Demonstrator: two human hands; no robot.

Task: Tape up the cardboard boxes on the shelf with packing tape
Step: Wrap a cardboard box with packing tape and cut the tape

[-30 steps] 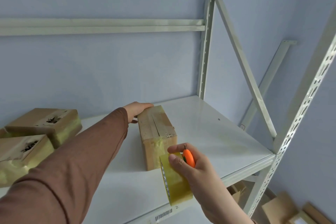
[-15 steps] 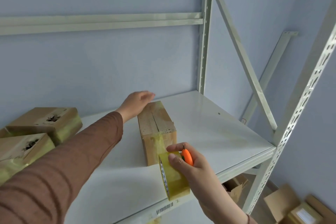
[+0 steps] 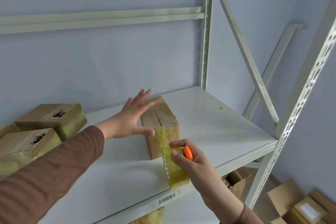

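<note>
The box (image 3: pixel 160 125) stands mid-shelf (image 3: pixel 218 123). Left hand (image 3: pixel 131 116), fingers spread, hovers beside it; right hand (image 3: pixel 189 158) grips the tape roll (image 3: pixel 174 169) near the front edge. Best press tape flat while pulling taut.

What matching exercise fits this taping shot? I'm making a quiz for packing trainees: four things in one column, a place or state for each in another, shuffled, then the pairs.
Things:
1. left hand
2. right hand
3. tape roll
4. two taped boxes

States or places:
A. at the shelf's left end
B. fingers spread open over the middle box
C. yellowish, standing on edge at the shelf's front
D. grips the roll and an orange cutter

Pairs: 1-B, 2-D, 3-C, 4-A
</note>
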